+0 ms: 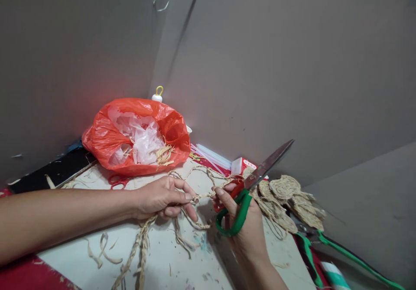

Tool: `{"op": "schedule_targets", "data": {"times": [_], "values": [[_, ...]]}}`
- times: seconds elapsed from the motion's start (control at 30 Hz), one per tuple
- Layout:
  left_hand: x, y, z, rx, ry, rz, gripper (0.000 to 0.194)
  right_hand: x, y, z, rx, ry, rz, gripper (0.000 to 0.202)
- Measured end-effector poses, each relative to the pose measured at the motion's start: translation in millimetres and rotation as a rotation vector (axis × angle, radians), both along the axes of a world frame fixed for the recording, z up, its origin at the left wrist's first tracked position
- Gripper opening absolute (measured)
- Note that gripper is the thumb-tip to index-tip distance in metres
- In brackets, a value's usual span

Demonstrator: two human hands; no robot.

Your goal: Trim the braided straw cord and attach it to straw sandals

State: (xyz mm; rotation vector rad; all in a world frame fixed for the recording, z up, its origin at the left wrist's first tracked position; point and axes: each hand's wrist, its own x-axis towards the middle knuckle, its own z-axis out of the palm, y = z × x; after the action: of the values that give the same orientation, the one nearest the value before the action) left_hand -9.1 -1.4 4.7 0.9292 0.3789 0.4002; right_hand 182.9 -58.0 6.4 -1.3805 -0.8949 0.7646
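Note:
My left hand (164, 196) pinches a thin braided straw cord (205, 194) between thumb and fingers, above the white board. Longer braided strands (143, 244) hang down beneath that hand toward the front. My right hand (250, 229) grips a pair of scissors (267, 166) with green and red handles, its blades pointing up and to the right, away from the cord. The thumb and fingertips of this same hand also pinch the cord, so a short length runs between both hands. A loop of the cord lies behind them.
Behind my left hand sits a red plastic bag (107, 121) with white plastic and straw scraps. Small red-handled scissors (118, 181) lie before it. Coiled straw pieces (286, 189) are stacked at right, near green-handled shears (344, 249). Straw scraps (94, 255) litter the white board (172, 268). Grey walls rise behind.

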Motion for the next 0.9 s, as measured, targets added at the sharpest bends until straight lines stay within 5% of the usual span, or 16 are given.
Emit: {"op": "schedule_targets", "data": {"times": [0.13,0.27,0.47,0.67,0.9], "values": [[1.0,0.1,-0.1,0.003,-0.005,0.044,0.018,4.8,2.9,-2.7,-0.025,-0.036,0.010,0.038],[2.2,8.7,3.8,-0.043,-0.007,0.256,0.017,11.3,3.7,-4.7,-0.098,-0.193,0.036,0.037],[-2.1,27.5,10.5,-0.013,-0.008,0.590,0.013,13.5,-2.3,-11.2,-0.070,-0.798,0.140,0.037],[-3.4,29.6,9.0,0.080,0.027,0.666,0.016,11.8,-5.8,-13.8,-0.118,-1.325,0.187,0.031],[-2.1,30.0,7.7,0.030,0.038,0.643,0.016,18.9,2.6,-18.1,-0.001,-1.601,0.002,0.028]]}}
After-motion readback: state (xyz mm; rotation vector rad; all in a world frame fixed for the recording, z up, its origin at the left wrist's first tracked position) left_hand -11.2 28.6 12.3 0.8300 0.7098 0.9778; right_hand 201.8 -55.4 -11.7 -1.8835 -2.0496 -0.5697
